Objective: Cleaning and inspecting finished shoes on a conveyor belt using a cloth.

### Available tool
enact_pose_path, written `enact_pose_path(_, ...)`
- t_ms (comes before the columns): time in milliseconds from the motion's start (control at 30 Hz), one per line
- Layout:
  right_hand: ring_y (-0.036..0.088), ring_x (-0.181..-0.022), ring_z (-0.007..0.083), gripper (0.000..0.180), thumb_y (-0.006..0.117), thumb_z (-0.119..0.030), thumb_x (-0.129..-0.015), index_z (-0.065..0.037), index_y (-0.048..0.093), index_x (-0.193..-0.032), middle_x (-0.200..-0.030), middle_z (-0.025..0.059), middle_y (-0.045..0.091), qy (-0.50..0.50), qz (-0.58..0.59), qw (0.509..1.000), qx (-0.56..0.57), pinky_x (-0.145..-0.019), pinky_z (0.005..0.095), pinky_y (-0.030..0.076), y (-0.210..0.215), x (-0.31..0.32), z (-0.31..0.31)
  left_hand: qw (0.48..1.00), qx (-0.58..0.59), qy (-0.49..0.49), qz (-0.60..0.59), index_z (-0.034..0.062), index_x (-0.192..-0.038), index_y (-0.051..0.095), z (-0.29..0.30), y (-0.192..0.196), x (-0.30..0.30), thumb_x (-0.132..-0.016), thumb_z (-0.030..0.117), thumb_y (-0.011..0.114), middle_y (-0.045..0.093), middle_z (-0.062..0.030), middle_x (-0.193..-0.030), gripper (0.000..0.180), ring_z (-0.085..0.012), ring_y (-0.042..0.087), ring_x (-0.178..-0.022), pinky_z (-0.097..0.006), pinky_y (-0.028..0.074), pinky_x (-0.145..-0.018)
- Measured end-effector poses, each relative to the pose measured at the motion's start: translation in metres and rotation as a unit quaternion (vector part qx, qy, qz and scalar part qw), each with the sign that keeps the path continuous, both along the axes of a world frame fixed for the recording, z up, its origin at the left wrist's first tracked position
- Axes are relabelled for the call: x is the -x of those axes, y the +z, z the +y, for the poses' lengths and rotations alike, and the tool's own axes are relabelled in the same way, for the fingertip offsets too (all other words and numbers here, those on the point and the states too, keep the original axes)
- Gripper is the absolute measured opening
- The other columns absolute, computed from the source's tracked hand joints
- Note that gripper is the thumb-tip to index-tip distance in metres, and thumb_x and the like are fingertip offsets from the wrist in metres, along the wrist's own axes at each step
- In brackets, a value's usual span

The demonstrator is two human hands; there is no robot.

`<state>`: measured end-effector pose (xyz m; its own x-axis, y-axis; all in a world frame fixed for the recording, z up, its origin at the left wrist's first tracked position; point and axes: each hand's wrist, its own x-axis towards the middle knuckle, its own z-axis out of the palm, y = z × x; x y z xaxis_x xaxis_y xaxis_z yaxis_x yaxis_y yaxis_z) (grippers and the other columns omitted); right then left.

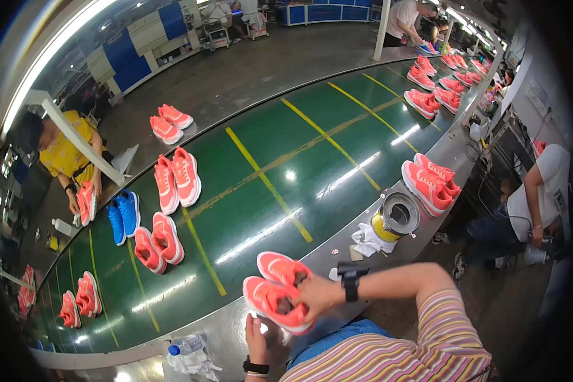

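Note:
A pair of coral sneakers (pixel 268 295) with white soles is at the metal edge of the green conveyor, just in front of me. My right hand (pixel 317 297) reaches in from the right and grips both shoes by their heel collars. Just below the shoes, near the nearer sole, my left hand (pixel 256 339) points its fingers upward, apart from the pair. No object shows clearly in it; a small bright spot lies beside the fingers. Both wrists wear black bands.
Several coral pairs and blue sneakers (pixel 125 217) stand on the green conveyor belt (pixel 261 223). Along the near ledge are a yellow-sided can (pixel 396 218), white rags (pixel 370 242), another coral pair (pixel 428 184) and a plastic bottle (pixel 186 344). A person in yellow (pixel 70 149) handles a shoe across the belt.

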<state>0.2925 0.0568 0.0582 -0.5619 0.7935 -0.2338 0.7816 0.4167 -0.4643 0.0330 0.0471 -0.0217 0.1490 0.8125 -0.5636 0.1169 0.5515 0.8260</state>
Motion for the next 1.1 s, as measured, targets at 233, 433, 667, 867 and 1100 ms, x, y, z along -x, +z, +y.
enact_pose_path(233,0.061,-0.068,0.0327,0.053,0.059,-0.059,-0.064,-0.007,0.065,-0.077,-0.069,0.0168,0.062,-0.194,-0.057,0.979,0.005,-0.064,0.0397,0.047,0.044,-0.172,0.114,0.993,-0.07,-0.024,0.092,0.0044,-0.128,0.039,0.077,0.009,0.01,-0.085,0.027,0.056,0.04,-0.0119,-0.13,0.052,-0.0199,0.045,-0.111,-0.034,0.04,-0.086)
enact_pose_path(433,0.059,-0.085,0.0295,0.045,0.067,-0.037,-0.06,-0.015,0.063,-0.099,-0.092,0.011,0.062,-0.219,-0.121,0.945,-0.21,-0.08,0.0427,0.043,-0.003,-0.365,0.166,0.913,-0.234,-0.079,0.324,0.0013,-0.113,0.052,0.128,0.028,0.004,-0.076,0.023,0.063,0.053,-0.0186,-0.108,0.044,-0.032,0.046,-0.105,-0.038,0.038,-0.09)
enact_pose_path(667,0.044,-0.11,0.0408,0.04,0.071,-0.008,-0.044,-0.006,0.059,-0.082,-0.117,0.022,0.045,-0.466,-0.188,0.861,-0.078,-0.092,0.0415,0.04,-0.127,-0.56,0.142,0.733,-0.284,-0.14,0.602,0.0219,-0.123,0.046,0.25,0.032,0.028,-0.062,0.02,0.073,0.028,-0.0252,-0.129,0.067,-0.0416,0.029,-0.119,-0.049,0.031,-0.097)
enact_pose_path(867,0.035,-0.12,0.0393,0.05,0.074,-0.005,-0.044,-0.001,0.054,-0.089,-0.129,0.0264,0.032,-0.484,-0.205,0.847,-0.077,-0.099,0.0387,0.034,-0.082,-0.523,0.161,0.679,-0.031,-0.241,0.693,0.0325,-0.124,0.046,0.348,0.031,0.05,-0.055,0.036,0.076,0.021,-0.022,-0.138,0.075,-0.0399,0.012,-0.131,-0.066,0.015,-0.098)
enact_pose_path(1100,0.049,-0.075,0.0147,0.012,0.057,0.0,-0.075,0.002,0.054,-0.087,-0.082,0.0072,0.051,-0.419,0.173,0.885,-0.105,-0.067,0.0245,0.039,0.063,-0.303,0.17,0.621,-0.083,-0.306,0.717,0.0258,-0.111,0.059,0.365,0.021,0.05,-0.055,0.053,0.071,0.05,-0.021,-0.117,0.063,-0.0348,0.045,-0.112,-0.057,0.019,-0.101)
